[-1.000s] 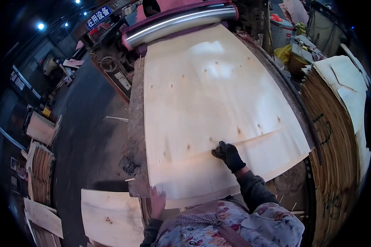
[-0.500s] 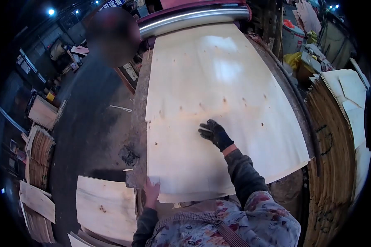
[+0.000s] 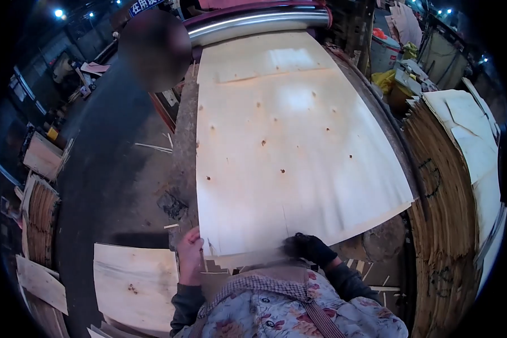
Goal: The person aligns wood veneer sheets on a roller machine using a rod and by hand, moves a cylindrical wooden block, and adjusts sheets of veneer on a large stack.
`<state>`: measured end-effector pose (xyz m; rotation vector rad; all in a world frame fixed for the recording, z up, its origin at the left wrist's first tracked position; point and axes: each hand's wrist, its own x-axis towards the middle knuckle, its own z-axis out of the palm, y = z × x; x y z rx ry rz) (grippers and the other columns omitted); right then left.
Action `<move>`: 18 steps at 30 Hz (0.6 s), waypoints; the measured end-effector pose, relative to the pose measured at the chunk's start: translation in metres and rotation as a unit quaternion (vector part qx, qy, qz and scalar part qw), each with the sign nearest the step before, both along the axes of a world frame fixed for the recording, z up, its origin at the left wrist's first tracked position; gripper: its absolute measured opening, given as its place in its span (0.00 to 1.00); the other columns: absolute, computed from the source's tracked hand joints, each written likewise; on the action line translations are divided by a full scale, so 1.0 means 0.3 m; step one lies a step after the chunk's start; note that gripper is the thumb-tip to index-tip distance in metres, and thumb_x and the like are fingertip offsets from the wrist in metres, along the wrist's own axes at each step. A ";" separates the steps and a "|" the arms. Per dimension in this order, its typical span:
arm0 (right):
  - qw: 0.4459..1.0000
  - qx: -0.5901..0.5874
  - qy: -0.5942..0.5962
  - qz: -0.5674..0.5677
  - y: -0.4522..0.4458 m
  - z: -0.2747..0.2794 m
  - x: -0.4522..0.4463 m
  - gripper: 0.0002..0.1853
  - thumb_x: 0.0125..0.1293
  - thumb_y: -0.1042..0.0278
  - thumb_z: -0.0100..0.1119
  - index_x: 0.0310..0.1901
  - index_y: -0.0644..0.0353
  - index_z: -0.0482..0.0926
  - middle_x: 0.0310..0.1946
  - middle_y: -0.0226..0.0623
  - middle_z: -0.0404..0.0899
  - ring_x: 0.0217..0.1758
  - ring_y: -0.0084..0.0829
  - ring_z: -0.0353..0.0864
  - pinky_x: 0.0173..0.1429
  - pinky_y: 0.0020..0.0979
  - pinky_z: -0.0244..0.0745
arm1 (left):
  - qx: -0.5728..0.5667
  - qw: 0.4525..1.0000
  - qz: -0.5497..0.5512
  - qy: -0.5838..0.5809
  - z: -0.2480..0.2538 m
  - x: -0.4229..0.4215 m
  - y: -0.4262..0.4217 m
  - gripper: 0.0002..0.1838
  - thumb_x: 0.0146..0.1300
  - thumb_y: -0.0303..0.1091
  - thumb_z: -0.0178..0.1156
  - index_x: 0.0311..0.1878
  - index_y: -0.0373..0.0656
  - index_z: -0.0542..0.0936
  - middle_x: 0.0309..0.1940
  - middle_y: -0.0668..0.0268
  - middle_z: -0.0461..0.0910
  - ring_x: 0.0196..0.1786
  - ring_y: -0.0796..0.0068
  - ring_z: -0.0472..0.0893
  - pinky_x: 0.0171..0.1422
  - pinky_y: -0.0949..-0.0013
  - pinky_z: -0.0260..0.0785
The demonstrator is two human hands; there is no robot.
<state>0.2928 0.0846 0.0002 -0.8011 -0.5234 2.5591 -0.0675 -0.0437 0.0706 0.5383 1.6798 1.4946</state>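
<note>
A large pale wood veneer sheet (image 3: 298, 197) with brown knots lies before me, running up to a shiny metal roller (image 3: 259, 25). My left hand (image 3: 190, 256), bare, is closed at the sheet's near left corner, fingertips pinched at its edge. At the near edge, right of the middle, my right hand (image 3: 311, 249) wears a black glove. Its fingers touch the sheet's edge but are smeared by motion, so their grip is unclear. Higher on the surface, a raised crosswise edge shows near the roller.
To the right stands a tall stack of veneer sheets (image 3: 442, 208). More veneer (image 3: 135, 281) lies at the lower left, beside the dark floor (image 3: 110, 186). A person (image 3: 155, 50) with a blurred head stands beyond, left of the roller. Wood scraps (image 3: 155, 147) lie on the floor.
My right hand has drawn back from the sheet's middle to its near edge. My left hand has shifted slightly left. A crosswise edge now shows near the roller.
</note>
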 end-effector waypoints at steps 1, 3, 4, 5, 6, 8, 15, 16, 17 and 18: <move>0.999 0.004 -0.046 0.002 -0.014 -0.040 0.023 0.20 0.74 0.57 0.45 0.53 0.67 0.74 0.48 0.46 0.79 0.51 0.39 0.80 0.60 0.39 0.74 | 0.040 0.999 0.004 -0.029 0.059 0.011 0.002 0.25 0.56 0.14 0.51 0.60 0.35 0.70 0.46 0.57 0.81 0.45 0.73 0.81 0.48 0.73 0.75; 0.996 -0.011 -0.083 -0.031 -0.045 -0.066 0.045 0.21 0.74 0.53 0.44 0.45 0.66 0.77 0.41 0.42 0.82 0.44 0.37 0.82 0.55 0.37 0.77 | 0.064 0.997 0.028 -0.044 0.185 0.056 0.022 0.25 0.55 0.14 0.51 0.59 0.36 0.71 0.45 0.56 0.81 0.42 0.71 0.82 0.44 0.71 0.77; 0.996 -0.010 -0.086 -0.031 -0.056 -0.060 0.055 0.21 0.74 0.53 0.44 0.45 0.66 0.77 0.41 0.42 0.82 0.44 0.37 0.82 0.55 0.37 0.77 | 0.087 0.993 0.052 -0.055 0.231 0.071 0.031 0.25 0.54 0.14 0.50 0.58 0.36 0.72 0.43 0.55 0.82 0.38 0.68 0.83 0.40 0.69 0.79; 0.991 -0.008 -0.128 -0.030 -0.061 -0.055 0.067 0.22 0.74 0.52 0.44 0.44 0.66 0.77 0.40 0.42 0.82 0.43 0.36 0.82 0.53 0.35 0.77 | 0.122 0.987 0.064 -0.080 0.252 0.073 0.037 0.25 0.54 0.13 0.50 0.58 0.37 0.72 0.42 0.53 0.82 0.37 0.67 0.83 0.39 0.69 0.80; 0.985 -0.007 -0.169 -0.030 -0.062 -0.045 0.076 0.22 0.74 0.52 0.45 0.44 0.66 0.78 0.40 0.42 0.82 0.42 0.35 0.82 0.52 0.34 0.77 | 0.123 0.987 0.063 -0.082 0.279 0.077 0.038 0.25 0.54 0.13 0.50 0.58 0.37 0.72 0.42 0.53 0.82 0.37 0.67 0.83 0.39 0.69 0.80; 0.985 0.011 -0.160 -0.064 -0.054 -0.012 0.086 0.21 0.73 0.53 0.47 0.44 0.67 0.77 0.39 0.42 0.81 0.42 0.35 0.82 0.53 0.35 0.77 | 0.134 0.982 0.084 -0.106 0.318 0.075 0.045 0.25 0.55 0.13 0.50 0.59 0.38 0.71 0.42 0.52 0.82 0.37 0.66 0.84 0.39 0.68 0.80; 0.989 0.069 -0.108 -0.079 0.101 0.112 -0.011 0.20 0.71 0.56 0.50 0.45 0.70 0.76 0.38 0.46 0.81 0.44 0.38 0.83 0.54 0.36 0.78 | 0.003 0.991 0.050 0.120 -0.010 -0.080 0.050 0.26 0.56 0.20 0.55 0.61 0.36 0.70 0.49 0.56 0.79 0.47 0.67 0.81 0.51 0.68 0.74; 0.992 0.057 -0.071 -0.093 0.159 0.052 -0.034 0.19 0.70 0.57 0.52 0.43 0.70 0.76 0.38 0.47 0.82 0.45 0.40 0.83 0.54 0.38 0.78 | -0.044 0.969 0.051 0.238 -0.103 -0.091 0.046 0.26 0.56 0.22 0.56 0.61 0.36 0.70 0.51 0.54 0.78 0.52 0.63 0.79 0.55 0.64 0.71; 0.990 0.062 -0.071 -0.108 0.220 0.039 -0.068 0.18 0.70 0.57 0.52 0.42 0.69 0.77 0.37 0.47 0.82 0.44 0.41 0.83 0.55 0.40 0.78 | -0.122 0.942 0.009 0.313 -0.204 -0.091 0.028 0.28 0.56 0.26 0.59 0.62 0.35 0.68 0.53 0.51 0.76 0.55 0.57 0.77 0.59 0.60 0.68; 0.988 0.067 -0.070 -0.122 0.288 0.036 -0.106 0.17 0.70 0.58 0.53 0.41 0.68 0.77 0.36 0.46 0.82 0.44 0.41 0.83 0.55 0.41 0.78 | -0.199 0.902 -0.032 0.383 -0.261 -0.079 0.018 0.31 0.56 0.30 0.61 0.64 0.34 0.66 0.55 0.48 0.75 0.59 0.52 0.74 0.64 0.56 0.65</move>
